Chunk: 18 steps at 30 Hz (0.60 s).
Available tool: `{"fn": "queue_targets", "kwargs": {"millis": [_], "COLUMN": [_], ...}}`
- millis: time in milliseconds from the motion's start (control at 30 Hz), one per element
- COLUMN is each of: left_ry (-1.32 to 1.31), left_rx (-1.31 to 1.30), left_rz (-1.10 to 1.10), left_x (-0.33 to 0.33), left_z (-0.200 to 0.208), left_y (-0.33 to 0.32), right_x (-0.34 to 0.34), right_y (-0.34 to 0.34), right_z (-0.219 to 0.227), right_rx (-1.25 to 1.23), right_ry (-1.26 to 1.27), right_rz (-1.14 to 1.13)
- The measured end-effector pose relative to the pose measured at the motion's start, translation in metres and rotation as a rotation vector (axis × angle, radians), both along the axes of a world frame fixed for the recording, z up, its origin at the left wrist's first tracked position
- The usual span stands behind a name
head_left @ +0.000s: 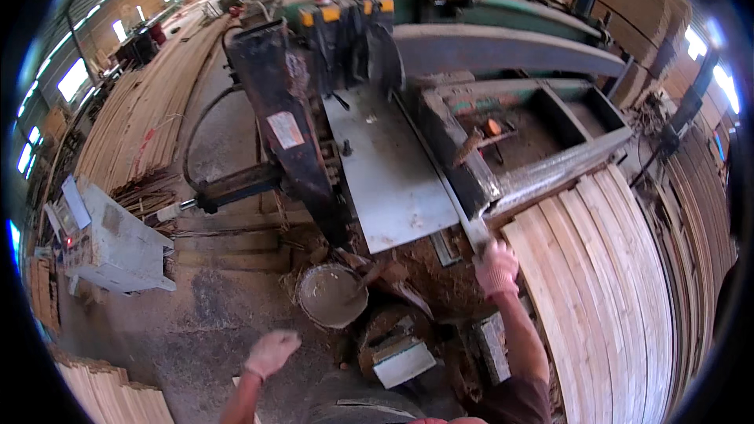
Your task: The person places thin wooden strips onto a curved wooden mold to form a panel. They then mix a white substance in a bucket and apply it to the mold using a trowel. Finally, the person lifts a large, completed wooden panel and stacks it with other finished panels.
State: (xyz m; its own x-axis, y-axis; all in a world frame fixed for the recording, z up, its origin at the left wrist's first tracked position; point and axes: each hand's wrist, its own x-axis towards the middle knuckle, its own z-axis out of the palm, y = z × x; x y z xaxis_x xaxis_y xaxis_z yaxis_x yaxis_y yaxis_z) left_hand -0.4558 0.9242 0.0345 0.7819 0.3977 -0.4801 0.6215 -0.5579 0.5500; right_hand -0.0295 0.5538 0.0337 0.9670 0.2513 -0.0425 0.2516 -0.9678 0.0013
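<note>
Our gloved right hand (496, 267) grips a wood strip (476, 229) at five o'clock of the saw blade (385, 55); our left hand (271, 352) hangs open. A slip could drag fingers bladeward.

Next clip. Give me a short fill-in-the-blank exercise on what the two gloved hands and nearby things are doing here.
1. The right hand grips the end of a narrow ____ on the saw table.
2. The left hand holds ____.
3. The round bucket stands on the ____.

Missing words: strip; nothing; floor
</note>
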Motion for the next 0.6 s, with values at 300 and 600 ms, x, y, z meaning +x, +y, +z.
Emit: {"fn": "queue_targets", "kwargs": {"millis": [300, 600], "left_ry": [-0.915, -0.849], "left_rx": [1.169, 1.204], "left_rz": [-0.603, -0.299], "left_x": [0.355, 0.470], "left_z": [0.324, 0.396], "left_y": [0.008, 0.020], "right_x": [-0.128, -0.256], "right_y": [-0.107, -0.302], "right_z": [0.059, -0.013], "right_rx": [0.237, 0.133], "right_ry": [-0.180, -0.190], "right_rz": [-0.164, -0.769]}}
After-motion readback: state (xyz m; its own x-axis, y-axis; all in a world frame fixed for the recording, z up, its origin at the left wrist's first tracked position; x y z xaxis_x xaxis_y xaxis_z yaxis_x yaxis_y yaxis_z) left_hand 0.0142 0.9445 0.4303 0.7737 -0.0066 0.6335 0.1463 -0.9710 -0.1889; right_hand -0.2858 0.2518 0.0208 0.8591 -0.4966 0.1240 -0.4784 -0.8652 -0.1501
